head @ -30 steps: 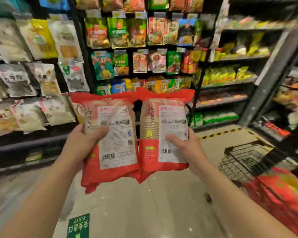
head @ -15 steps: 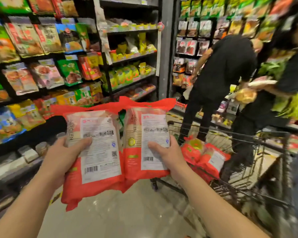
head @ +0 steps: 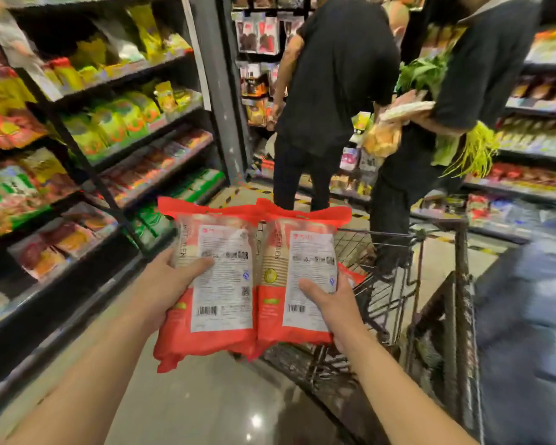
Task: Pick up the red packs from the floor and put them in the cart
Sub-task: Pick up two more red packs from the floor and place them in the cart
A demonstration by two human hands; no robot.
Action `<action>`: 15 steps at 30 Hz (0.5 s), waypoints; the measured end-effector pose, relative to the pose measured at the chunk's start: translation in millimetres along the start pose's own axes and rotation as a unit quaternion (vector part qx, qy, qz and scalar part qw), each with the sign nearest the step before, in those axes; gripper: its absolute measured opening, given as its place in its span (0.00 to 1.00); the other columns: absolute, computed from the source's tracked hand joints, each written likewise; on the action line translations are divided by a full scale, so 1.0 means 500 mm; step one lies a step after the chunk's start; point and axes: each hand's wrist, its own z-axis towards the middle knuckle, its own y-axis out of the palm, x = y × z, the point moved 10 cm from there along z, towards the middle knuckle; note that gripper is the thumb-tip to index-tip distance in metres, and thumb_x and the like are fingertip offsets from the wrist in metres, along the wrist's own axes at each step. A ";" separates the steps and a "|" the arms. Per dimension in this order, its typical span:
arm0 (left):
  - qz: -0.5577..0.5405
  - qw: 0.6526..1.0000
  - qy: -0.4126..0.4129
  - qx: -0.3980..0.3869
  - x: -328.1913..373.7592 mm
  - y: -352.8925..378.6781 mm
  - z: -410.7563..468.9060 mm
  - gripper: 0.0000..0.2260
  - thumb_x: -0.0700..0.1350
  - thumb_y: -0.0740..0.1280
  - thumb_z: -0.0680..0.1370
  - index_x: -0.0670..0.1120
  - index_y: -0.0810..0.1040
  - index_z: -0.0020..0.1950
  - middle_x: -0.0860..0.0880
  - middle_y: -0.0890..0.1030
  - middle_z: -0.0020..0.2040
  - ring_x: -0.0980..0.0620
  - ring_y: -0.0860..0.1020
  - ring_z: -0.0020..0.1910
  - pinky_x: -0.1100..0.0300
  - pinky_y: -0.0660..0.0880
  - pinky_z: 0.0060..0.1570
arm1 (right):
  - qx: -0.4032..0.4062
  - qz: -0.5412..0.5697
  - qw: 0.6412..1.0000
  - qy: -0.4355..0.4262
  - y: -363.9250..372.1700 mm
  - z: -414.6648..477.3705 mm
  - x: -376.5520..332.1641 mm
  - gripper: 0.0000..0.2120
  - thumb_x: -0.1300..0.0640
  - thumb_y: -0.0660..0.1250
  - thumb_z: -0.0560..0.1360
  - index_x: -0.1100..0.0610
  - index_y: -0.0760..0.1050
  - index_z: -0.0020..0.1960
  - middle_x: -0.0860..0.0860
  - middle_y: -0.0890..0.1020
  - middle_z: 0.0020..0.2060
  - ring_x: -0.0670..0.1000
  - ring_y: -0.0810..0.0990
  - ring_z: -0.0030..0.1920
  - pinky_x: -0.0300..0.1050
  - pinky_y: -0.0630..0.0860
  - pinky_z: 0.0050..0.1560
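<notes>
Head view: left hand (head: 161, 284), right hand (head: 334, 300) fingers grip glossy red packs (head: 222, 335) beside wire cart (head: 398, 284).

Two red packs held upright side by side, white label backs facing the camera: left pack (head: 212, 284) gripped by left hand (head: 170, 284), thumb across the label; right pack (head: 297, 281) gripped by right hand (head: 331, 303), edges touching. Both raised above the floor (head: 206, 396), right pack over the near left rim of the wire cart (head: 398, 284). Another red pack (head: 353, 276) partly seen inside the cart. Stocked shelves (head: 93, 139) at left. Two people in dark clothes (head: 334, 75) standing far beyond the cart.
</notes>
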 end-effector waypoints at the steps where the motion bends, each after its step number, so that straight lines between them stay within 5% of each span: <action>1: 0.013 1.000 -0.008 -0.019 -0.002 0.045 0.022 0.12 0.48 0.84 0.71 0.54 0.88 0.52 0.55 0.92 0.43 0.51 0.91 0.41 0.57 0.85 0.39 | 0.013 0.002 1.000 0.009 -0.030 0.022 0.011 0.28 0.54 0.84 0.72 0.49 0.76 0.68 0.47 0.90 0.55 0.51 0.90 0.54 0.56 0.87 0.56; 4: 0.048 0.995 -0.040 -0.073 -0.026 0.162 0.095 0.19 0.55 0.83 0.67 0.54 0.88 0.56 0.50 0.92 0.49 0.45 0.91 0.48 0.47 0.85 0.53 | 0.055 0.012 0.998 0.040 -0.108 0.084 0.057 0.30 0.55 0.84 0.72 0.50 0.76 0.70 0.48 0.90 0.57 0.52 0.90 0.55 0.60 0.86 0.59; 8: 0.085 0.988 -0.062 -0.116 -0.069 0.284 0.195 0.19 0.54 0.83 0.67 0.52 0.85 0.55 0.52 0.92 0.45 0.50 0.91 0.41 0.54 0.86 0.38 | 0.115 0.026 0.990 0.081 -0.177 0.159 0.139 0.32 0.55 0.84 0.72 0.50 0.74 0.71 0.50 0.89 0.59 0.52 0.90 0.54 0.62 0.87 0.56; 12: 0.134 0.972 -0.096 -0.165 -0.141 0.379 0.300 0.20 0.55 0.83 0.68 0.52 0.85 0.58 0.51 0.92 0.46 0.48 0.92 0.42 0.49 0.86 0.47 | 0.166 0.036 0.979 0.112 -0.217 0.230 0.228 0.33 0.56 0.85 0.71 0.50 0.73 0.71 0.50 0.88 0.59 0.53 0.90 0.54 0.62 0.87 0.56; 15: 0.175 0.964 -0.099 -0.175 -0.193 0.434 0.386 0.21 0.56 0.83 0.69 0.51 0.85 0.58 0.52 0.92 0.45 0.50 0.91 0.41 0.47 0.86 0.51 | 0.188 0.050 0.973 0.120 -0.234 0.299 0.289 0.32 0.57 0.84 0.72 0.50 0.73 0.71 0.49 0.88 0.57 0.47 0.90 0.50 0.49 0.88 0.47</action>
